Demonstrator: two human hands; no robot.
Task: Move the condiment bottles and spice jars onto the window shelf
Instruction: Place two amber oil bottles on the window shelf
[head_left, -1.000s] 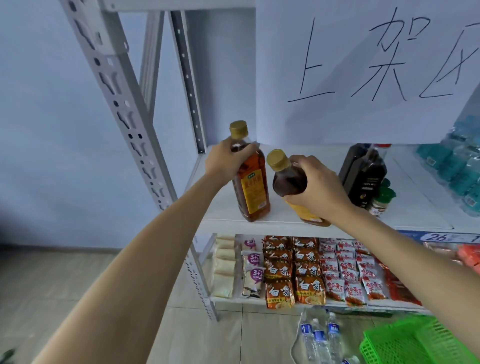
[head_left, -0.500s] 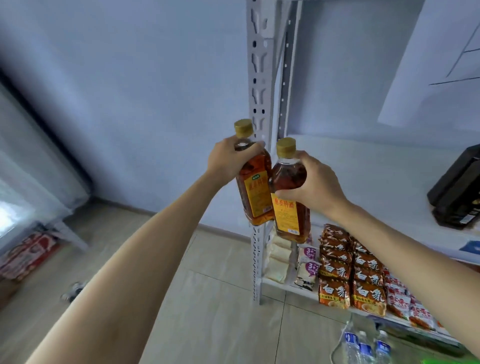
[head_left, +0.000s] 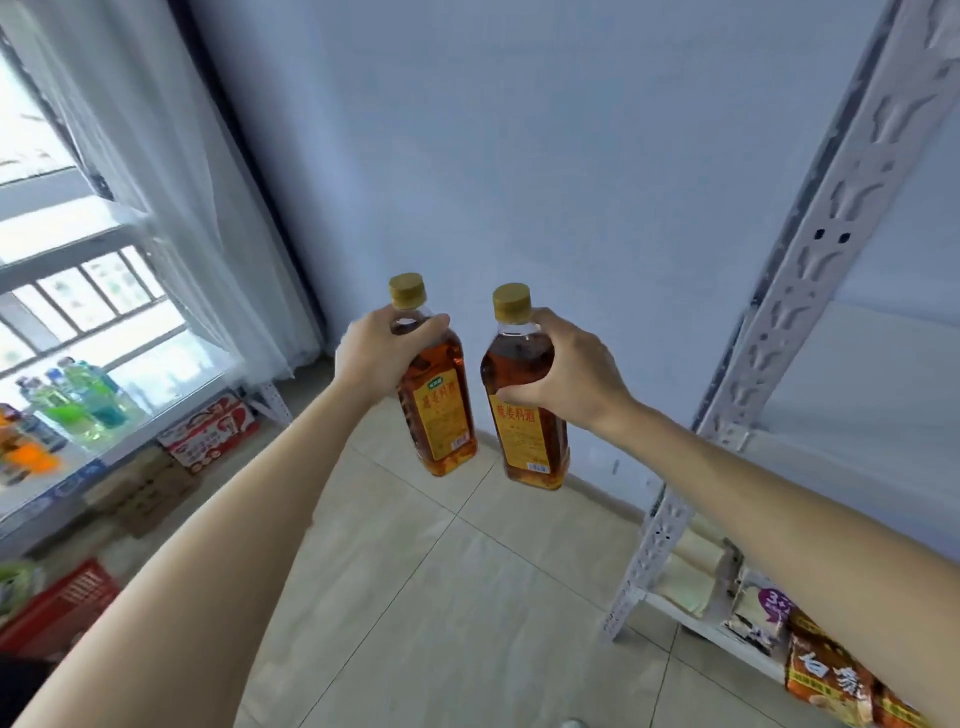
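Both arms are stretched out in front of the person, each hand carrying a bottle in mid-air above the tiled floor (head_left: 431, 582). The left hand (head_left: 378, 358) has its fingers wrapped round the shoulder of the left bottle (head_left: 435, 400), just under the yellow cap (head_left: 408, 291). The right hand (head_left: 566, 371) grips the right bottle (head_left: 524, 415) the same way, thumb across the front, fingers curled behind the neck. Both bottles hold amber-brown liquid and carry yellow labels with red characters (too blurred for me to read beyond that). They hang nearly upright, side by side, close but not touching, with a strip of blue wall (head_left: 545, 156) showing between them.

Off to the left is the window (head_left: 67, 249) with a sheer white curtain (head_left: 171, 171), and under it the shelf (head_left: 62, 483), which already has several coloured drinks (head_left: 78, 405) standing on it. A red-and-white carton (head_left: 208, 428) and brown boxes (head_left: 140, 493) sit below it, and a red basket (head_left: 62, 603) lies near the bottom left corner.

On the right stands a white metal rack (head_left: 810, 260), its lower tier stocked with snack packets (head_left: 826, 680).
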